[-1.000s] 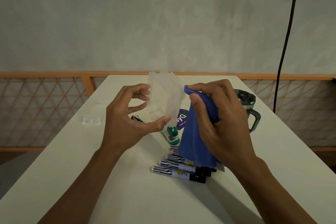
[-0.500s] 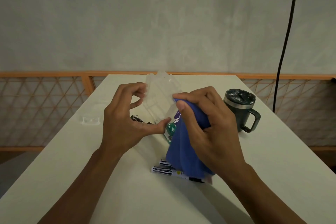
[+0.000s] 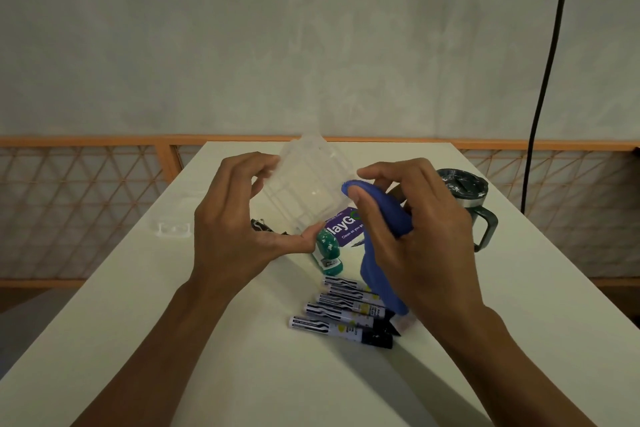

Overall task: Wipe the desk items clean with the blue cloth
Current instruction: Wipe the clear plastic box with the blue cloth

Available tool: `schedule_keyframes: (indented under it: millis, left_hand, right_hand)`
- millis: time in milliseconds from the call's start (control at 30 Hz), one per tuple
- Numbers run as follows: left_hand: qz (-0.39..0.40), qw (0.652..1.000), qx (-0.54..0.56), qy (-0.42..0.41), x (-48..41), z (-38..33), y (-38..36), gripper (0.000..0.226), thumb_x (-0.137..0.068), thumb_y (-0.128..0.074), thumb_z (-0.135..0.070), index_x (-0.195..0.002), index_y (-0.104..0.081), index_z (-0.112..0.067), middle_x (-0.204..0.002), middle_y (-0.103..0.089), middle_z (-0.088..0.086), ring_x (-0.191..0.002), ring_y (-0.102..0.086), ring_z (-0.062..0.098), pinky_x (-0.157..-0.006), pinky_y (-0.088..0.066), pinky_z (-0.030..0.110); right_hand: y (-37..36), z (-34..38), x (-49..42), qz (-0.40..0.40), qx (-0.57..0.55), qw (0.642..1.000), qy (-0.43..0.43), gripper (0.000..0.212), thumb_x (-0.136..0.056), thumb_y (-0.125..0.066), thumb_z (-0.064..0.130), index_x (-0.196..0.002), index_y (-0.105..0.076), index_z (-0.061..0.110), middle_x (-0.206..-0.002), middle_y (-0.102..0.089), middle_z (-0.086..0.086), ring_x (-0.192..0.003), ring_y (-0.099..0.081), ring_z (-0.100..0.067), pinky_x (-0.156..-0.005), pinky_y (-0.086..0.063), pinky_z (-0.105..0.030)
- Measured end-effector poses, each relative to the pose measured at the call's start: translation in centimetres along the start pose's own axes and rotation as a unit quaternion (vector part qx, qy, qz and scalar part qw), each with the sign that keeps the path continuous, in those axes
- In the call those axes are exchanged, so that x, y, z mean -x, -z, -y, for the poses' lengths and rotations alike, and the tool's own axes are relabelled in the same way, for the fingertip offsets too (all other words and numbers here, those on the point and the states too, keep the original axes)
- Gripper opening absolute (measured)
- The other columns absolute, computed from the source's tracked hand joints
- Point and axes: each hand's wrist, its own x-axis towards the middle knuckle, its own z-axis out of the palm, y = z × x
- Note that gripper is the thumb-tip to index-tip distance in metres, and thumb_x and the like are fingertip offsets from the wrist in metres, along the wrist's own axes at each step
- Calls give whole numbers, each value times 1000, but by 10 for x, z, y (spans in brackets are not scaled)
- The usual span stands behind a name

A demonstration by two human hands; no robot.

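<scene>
Head view: gripping the clear plastic tray (image 3: 308, 187) by its edges with the left hand (image 3: 239, 229), held up off the desk (image 3: 173, 340). Pinching the blue cloth (image 3: 384, 215) in the right hand (image 3: 415, 229), now slid back up to the tray's right edge from lower down half a second ago. Looks like mid-wipe. Probably leaves the markers (image 3: 343, 315) and mug (image 3: 464, 191) to do.

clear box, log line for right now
left hand: holds clear box | right hand: grips blue cloth, pressed to box edge
</scene>
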Motion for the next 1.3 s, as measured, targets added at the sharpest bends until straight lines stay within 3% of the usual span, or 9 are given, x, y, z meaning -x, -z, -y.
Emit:
schedule_keyframes:
  millis: [133,400,567,700,900,1000,1200,1300]
  left_hand:
    - [-3,1000,-23,-21,1,3,-1,96,-75,-85,-70,-125,-66,10,-126,-69,23,-118,-65,29,-93,-64,43]
    - [-11,998,-57,-25,2,4,-4,96,-80,-80,-75,-125,-67,9,-125,-70,23,-117,-67,34,-90,-65,47]
    - [-13,998,-58,-27,2,8,-3,95,-76,-86,-70,-126,-65,7,-126,-69,23,-118,-66,33,-88,-65,51]
    - [-17,997,-62,-38,0,4,-1,93,-74,-91,-64,-125,-66,9,-125,-69,23,-116,-68,35,-87,-64,51]
    - [-2,1000,-17,8,0,1,2,92,-69,-96,-60,-126,-66,7,-126,-67,20,-115,-66,29,-87,-64,51]
    - [-20,998,22,50,-5,-3,8,88,-70,-99,-52,-128,-64,5,-127,-64,17,-114,-64,27,-88,-64,48]
    - [0,1000,-15,13,-4,10,7,92,-75,-92,-60,-132,-63,6,-132,-63,20,-123,-62,32,-95,-61,53]
    - [0,998,-46,-35,-5,5,6,87,-76,-91,-57,-129,-65,7,-128,-67,22,-119,-63,36,-102,-58,44]
  right_hand:
    - [1,0,-2,0,-7,1000,11,17,-96,-81,18,-109,-75,9,-106,-70,-1,-90,-58,0,-85,-44,-8]
    - [3,3,-1,62,-79,993,-56,10,-100,-77,21,-108,-76,17,-102,-68,10,-92,-64,-1,-83,-43,-9]
    - [9,2,-3,115,-123,983,-74,14,-104,-71,25,-116,-77,25,-108,-69,15,-106,-69,-10,-86,-55,-21]
    - [10,1,-4,126,-147,977,-90,10,-104,-70,25,-112,-76,25,-106,-70,13,-105,-69,-13,-84,-56,-24]
    - [11,0,-5,120,-107,986,-53,8,-105,-70,22,-112,-74,22,-104,-68,9,-98,-69,-13,-78,-57,-27]
    - [4,4,3,139,-98,985,-30,9,-104,-71,15,-110,-76,19,-104,-67,11,-97,-67,-8,-81,-52,-21]
    - [18,6,-15,41,-106,994,-5,8,-103,-69,11,-110,-72,12,-106,-70,6,-103,-68,-8,-88,-47,-16]
    - [11,5,-11,67,-63,995,47,12,-104,-66,9,-113,-74,8,-110,-66,1,-104,-62,-5,-91,-44,-15]
